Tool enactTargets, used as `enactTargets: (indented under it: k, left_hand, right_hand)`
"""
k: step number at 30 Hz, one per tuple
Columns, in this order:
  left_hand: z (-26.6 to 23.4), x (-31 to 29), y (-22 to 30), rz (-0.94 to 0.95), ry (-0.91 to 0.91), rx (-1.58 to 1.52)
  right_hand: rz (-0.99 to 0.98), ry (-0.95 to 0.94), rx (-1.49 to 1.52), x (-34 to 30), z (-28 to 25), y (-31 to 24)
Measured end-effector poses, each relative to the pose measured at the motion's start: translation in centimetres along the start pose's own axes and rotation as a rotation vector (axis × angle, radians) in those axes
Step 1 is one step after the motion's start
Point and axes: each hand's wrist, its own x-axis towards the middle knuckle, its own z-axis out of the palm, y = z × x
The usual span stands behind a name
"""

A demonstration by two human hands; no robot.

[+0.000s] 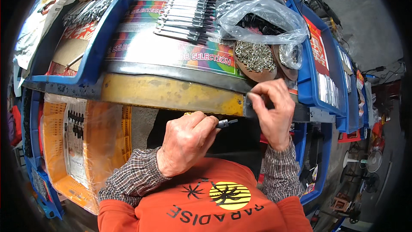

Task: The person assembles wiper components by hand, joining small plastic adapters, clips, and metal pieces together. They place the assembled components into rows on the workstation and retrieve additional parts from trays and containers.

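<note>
My left hand (186,139) is closed around a small dark grey cylinder with a thin metal tip (226,123). Only its end sticks out past my thumb and forefinger, pointing right; the rest is hidden in the fist. To the right, my right hand (275,107) is raised at the table's front edge, thumb and forefinger bent together. Whatever is between those fingertips, if anything, is too small to make out. Just beyond it lies a brown dish (240,62) heaped with small shiny metal parts (256,56). Farther back, slim silver-and-black pieces (189,6) lie in a long row.
A clear plastic bag (266,21) of black parts sits behind the dish. Blue bins (92,66) stand at left and right (304,77), the left one holding thin metal pieces. A yellow strip (171,94) edges the table. An orange basket (56,146) is below left.
</note>
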Motion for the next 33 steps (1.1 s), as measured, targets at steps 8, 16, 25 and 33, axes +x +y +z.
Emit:
enactTargets:
  k: [8,16,25,33]
  left_hand:
    - [0.1,-0.1,0.5,-0.018,-0.016,-0.024]
    - [0.5,-0.4,0.8,0.016,0.006,0.041]
    - [0.7,-0.6,0.7,0.053,0.033,0.098]
    - [1.0,-0.5,0.3,0.089,0.049,0.133]
  right_hand:
    - [-0.064,-0.071,0.292,-3.3,0.8,-3.4]
    - [-0.089,-0.068,0.265,-4.3,1.3,-3.2]
    - [-0.333,0.028,-0.076,-5.5,2.0,-3.5]
    - [-0.418,0.008,-0.201,-6.5,2.3,-2.8]
